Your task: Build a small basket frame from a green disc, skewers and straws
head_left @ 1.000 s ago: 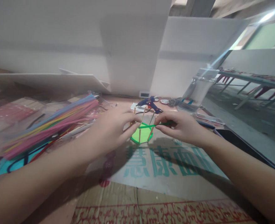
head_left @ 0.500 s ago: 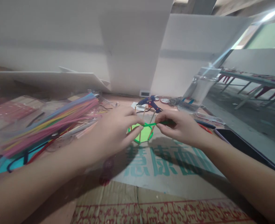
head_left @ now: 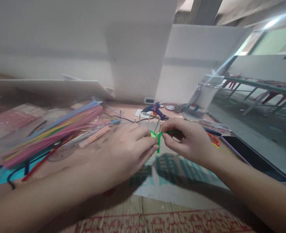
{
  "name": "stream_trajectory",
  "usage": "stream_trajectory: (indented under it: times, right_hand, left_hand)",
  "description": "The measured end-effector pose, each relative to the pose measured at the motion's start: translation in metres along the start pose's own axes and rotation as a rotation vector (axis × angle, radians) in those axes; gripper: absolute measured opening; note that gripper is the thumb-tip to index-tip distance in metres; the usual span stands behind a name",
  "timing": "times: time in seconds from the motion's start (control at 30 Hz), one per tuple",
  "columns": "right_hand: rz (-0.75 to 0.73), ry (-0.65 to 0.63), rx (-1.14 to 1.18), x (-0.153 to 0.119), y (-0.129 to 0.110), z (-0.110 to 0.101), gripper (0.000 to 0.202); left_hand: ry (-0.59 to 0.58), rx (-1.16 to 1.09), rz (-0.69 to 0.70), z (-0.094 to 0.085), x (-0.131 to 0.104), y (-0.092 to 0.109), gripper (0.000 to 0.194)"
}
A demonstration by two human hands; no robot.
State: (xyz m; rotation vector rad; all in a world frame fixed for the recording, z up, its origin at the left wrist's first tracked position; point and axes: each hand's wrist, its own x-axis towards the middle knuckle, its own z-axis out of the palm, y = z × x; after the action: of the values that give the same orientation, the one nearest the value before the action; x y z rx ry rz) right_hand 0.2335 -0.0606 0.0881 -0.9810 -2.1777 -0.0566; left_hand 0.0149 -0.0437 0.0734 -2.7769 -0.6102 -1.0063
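Observation:
A bright green pipe cleaner [head_left: 159,142] is pinched by my right hand [head_left: 188,139], its free end bent down between my hands. My left hand [head_left: 133,149] lies over the green base [head_left: 153,134], fingers together beside the bent end; what its fingertips grip is hidden. Several thin wooden sticks [head_left: 149,120] stand upright around the base, most of which my left hand covers.
Behind the sticks lies a blue glue gun [head_left: 156,110] on a white card. Coloured pipe cleaners [head_left: 60,126] are heaped at the left. A clear container [head_left: 201,98] stands back right, a phone [head_left: 252,157] lies at the right, and printed plastic [head_left: 172,194] covers the front.
The pipe cleaner's end, stretched sideways between my hands before, now points down. My left hand has moved right and lower, covering most of the green base.

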Motion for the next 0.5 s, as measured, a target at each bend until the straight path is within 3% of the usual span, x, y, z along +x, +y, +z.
stream_trajectory:
  times: [0.13,0.27,0.4,0.5]
  right_hand:
    - [-0.204,-0.061,-0.147,0.0,-0.016,-0.011,0.014]
    - [-0.243,-0.047,-0.171,0.001,-0.03,-0.017,0.016]
    - [-0.175,-0.05,-0.178,0.001,-0.042,-0.02,0.016]
    - [-0.128,-0.075,-0.152,0.001,-0.05,-0.024,0.012]
  left_hand:
    - [0.033,-0.203,-0.107,-0.013,0.007,0.001,0.015]
    - [0.089,-0.255,-0.109,-0.023,0.009,0.008,0.008]
    - [0.129,-0.12,-0.051,-0.027,0.005,0.013,0.006]
    - [0.181,0.138,0.101,-0.031,0.002,0.011,0.004]
